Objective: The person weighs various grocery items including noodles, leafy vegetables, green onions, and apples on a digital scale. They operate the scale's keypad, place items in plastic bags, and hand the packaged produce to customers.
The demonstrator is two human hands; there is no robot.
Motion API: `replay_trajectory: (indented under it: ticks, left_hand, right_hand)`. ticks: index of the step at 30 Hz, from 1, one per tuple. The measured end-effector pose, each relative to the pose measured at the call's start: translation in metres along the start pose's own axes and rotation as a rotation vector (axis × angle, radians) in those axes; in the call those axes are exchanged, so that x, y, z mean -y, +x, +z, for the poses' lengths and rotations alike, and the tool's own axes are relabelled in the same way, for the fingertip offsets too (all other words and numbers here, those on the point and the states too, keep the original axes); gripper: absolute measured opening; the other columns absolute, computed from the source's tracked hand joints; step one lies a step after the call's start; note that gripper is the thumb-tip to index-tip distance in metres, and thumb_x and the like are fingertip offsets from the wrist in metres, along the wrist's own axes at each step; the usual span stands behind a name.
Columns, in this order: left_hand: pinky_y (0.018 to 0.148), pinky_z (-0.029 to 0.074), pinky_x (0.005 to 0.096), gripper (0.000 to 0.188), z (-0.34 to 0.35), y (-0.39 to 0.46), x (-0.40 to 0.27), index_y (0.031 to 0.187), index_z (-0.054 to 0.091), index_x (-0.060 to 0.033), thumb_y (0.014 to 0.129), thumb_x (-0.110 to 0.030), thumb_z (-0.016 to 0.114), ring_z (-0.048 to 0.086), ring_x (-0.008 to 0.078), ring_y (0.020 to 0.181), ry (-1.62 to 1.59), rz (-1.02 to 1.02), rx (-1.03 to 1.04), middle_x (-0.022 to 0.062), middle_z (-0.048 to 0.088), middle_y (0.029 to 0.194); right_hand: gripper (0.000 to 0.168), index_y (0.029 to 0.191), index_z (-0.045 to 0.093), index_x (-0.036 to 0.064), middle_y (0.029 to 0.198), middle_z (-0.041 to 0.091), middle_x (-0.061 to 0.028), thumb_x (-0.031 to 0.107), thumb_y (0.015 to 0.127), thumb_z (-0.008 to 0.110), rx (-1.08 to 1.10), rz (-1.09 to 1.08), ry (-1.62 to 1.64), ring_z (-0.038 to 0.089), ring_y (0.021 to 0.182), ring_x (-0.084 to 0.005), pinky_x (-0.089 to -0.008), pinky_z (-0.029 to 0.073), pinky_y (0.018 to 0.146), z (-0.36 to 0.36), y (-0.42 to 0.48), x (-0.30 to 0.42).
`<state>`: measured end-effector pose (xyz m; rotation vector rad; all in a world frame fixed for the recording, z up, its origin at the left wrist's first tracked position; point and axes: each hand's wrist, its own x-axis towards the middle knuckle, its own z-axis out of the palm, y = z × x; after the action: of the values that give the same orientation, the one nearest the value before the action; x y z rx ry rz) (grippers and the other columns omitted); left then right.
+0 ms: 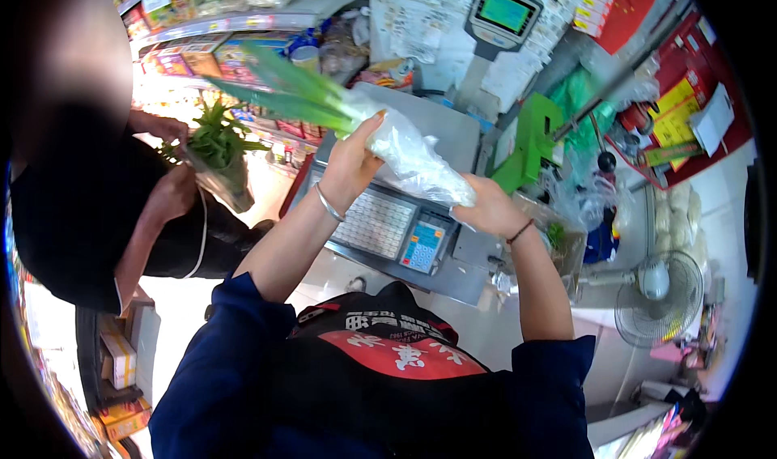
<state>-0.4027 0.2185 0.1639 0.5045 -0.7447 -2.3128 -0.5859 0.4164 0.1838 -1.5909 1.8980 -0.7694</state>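
Note:
Both my hands hold a clear plastic bag [410, 146] above a weighing scale. Long green leaves [297, 95], like those of leeks or large scallions, stick out of its upper left end. My left hand [352, 158] grips the bag near the leaves. At the lower right end, my right hand [491, 207] pinches the gathered plastic. Beneath the bag are the scale's grey metal platter [440, 119] and its keypad [373, 222], which has a block of blue keys [423, 246]. The scale's display [504, 10] stands on a post behind, its screen lit green.
At the left a person [79, 210] holds a bag of leafy greens [215, 155]. A green bag-sealing device [528, 140] stands right of the platter, near loose plastic bags [583, 198]. Farther right are a fan [658, 295] and a red box [674, 88]. Stocked shelves [224, 28] line the upper left.

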Motion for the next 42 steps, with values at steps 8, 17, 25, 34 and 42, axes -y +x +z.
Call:
replay_trajectory:
  ticks: [8,17,25,34,42]
  left_hand:
    - [0.082,0.054,0.0348,0.053,-0.061,0.014,0.013,0.119,0.057,-0.001,0.093,-0.047,0.061,0.063,0.0218,0.1,0.638,-0.376,-0.149,0.0137,0.06,0.12]
    - [0.085,0.049,0.0391,0.061,-0.02,-0.021,0.028,0.13,0.055,-0.0138,0.074,-0.013,0.078,0.058,0.0268,0.097,1.769,0.845,0.298,0.0136,0.053,0.128]
    - [0.099,0.041,0.0433,0.065,-0.019,0.049,0.002,0.136,0.051,-0.0173,0.077,-0.031,0.075,0.052,0.0293,0.116,2.092,0.852,0.534,0.008,0.05,0.137]
    - [0.092,0.046,0.0382,0.054,-0.022,0.047,0.024,0.126,0.056,-0.0116,0.078,-0.027,0.076,0.056,0.0291,0.112,1.662,1.035,0.25,0.0106,0.056,0.127]
    - [0.091,0.045,0.04,0.032,-0.061,0.044,0.032,0.11,0.063,-0.0119,0.081,-0.021,0.073,0.056,0.0261,0.106,1.854,1.066,0.563,0.0049,0.059,0.119]
  right_hand:
    - [0.054,0.128,0.057,0.019,0.107,0.068,-0.0147,0.021,0.074,0.063,-0.211,0.237,-0.381,0.063,0.1,-0.0359,-0.0456,0.051,0.084,0.03,-0.015,-0.08]
    - [0.046,0.123,0.06,0.018,0.109,0.068,-0.0135,0.025,0.077,0.06,-0.148,0.35,-0.429,0.063,0.1,-0.0354,-0.045,0.052,0.084,0.021,-0.01,-0.056]
    - [0.048,0.122,0.058,0.016,0.11,0.067,-0.0138,0.026,0.076,0.065,-0.031,0.284,-0.344,0.061,0.103,-0.0358,-0.0472,0.051,0.083,0.012,-0.002,-0.079]
    - [0.043,0.114,0.066,0.009,0.117,0.063,-0.0118,0.006,0.071,0.07,-0.508,-0.155,-0.426,0.057,0.109,-0.0324,-0.0403,0.048,0.093,0.043,0.034,-0.05]
    - [0.021,0.106,0.064,-0.003,0.094,0.069,-0.007,0.007,0.093,0.05,-0.683,0.452,0.891,0.063,0.074,-0.0155,-0.0278,0.05,0.067,0.007,0.062,-0.058]
